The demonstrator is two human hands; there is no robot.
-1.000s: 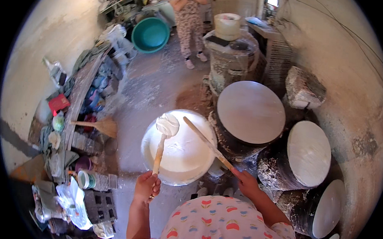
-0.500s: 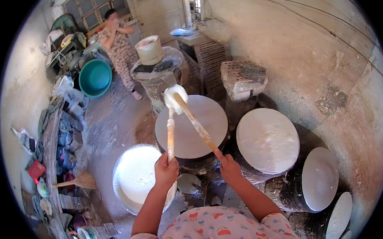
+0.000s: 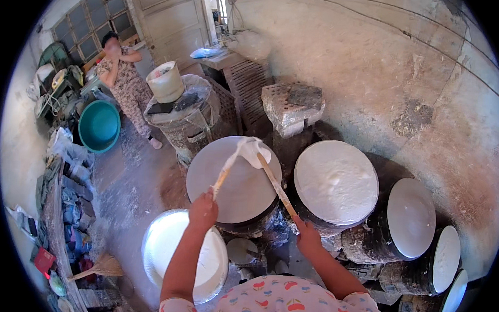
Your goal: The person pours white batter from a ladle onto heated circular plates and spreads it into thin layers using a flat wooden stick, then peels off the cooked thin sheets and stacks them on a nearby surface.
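Observation:
My left hand [image 3: 203, 210] is closed round the handle of a wooden-handled tool [image 3: 221, 180], whose upper part is coated in thick white batter. In my right hand [image 3: 309, 238] is a second long wooden-handled tool [image 3: 277, 186]. The two tools converge at a mass of white batter [image 3: 251, 151], which hides the shape of their heads. They are above the far part of a round, greyish-white griddle [image 3: 220, 196]. Below my left forearm sits a wide basin of white batter [image 3: 161, 238], partly covered by that arm.
More round tops line the right: one [image 3: 336, 181] with a lumpy white layer, then a smoother one [image 3: 411, 216] and others. A cream bucket [image 3: 166, 81] stands on a drum beyond the griddle. A person [image 3: 125, 83] stands far left near a green tub [image 3: 99, 126]. A straw broom [image 3: 104, 265] lies left.
The batter-covered tool ends have come lower and nearer, now over the griddle instead of past its far edge. My hands are farther apart. The view has shifted to the right.

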